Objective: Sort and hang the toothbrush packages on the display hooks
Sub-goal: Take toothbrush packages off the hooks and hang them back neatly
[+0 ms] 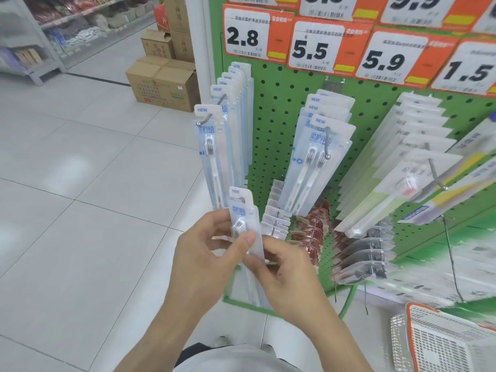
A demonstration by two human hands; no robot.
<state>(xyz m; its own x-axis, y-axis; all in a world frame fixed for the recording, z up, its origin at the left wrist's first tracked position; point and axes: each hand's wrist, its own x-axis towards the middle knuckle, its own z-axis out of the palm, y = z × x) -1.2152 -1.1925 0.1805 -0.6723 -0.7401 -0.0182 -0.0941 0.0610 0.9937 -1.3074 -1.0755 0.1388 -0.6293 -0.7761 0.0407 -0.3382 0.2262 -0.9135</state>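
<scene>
Head view of a green pegboard display (281, 108) taken as the landmark. In front of its lower left corner, both hands hold one toothbrush package (245, 221), upright and tilted slightly, its hang tab uppermost and free of any hook. The left hand (204, 253) grips the package with curled fingers, thumb pressed against the front face near the brush head. The right hand (281, 267) pinches the package's lower right edge (its fingertips are partly hidden behind the card).

On the pegboard, directly above the held package, a left hook (212, 111) carries a row of matching single-brush packages (212, 154) marked "NEW". To the right of these, at the board's centre, a middle hook (327, 146) bears twin-brush packages (314, 162). Farther right hang packages with a red-and-white brush head (402, 183). Along the top of the pegboard sit orange price tags (247, 33) reading 2.8, 5.5, 5.9 and 1.5. Low on the board hang small red-packed items (311, 229). Left of the pegboard, cardboard boxes (163, 81) stand on the tiled floor (80, 183); at the board's lower right, a shopping basket (440, 342).
</scene>
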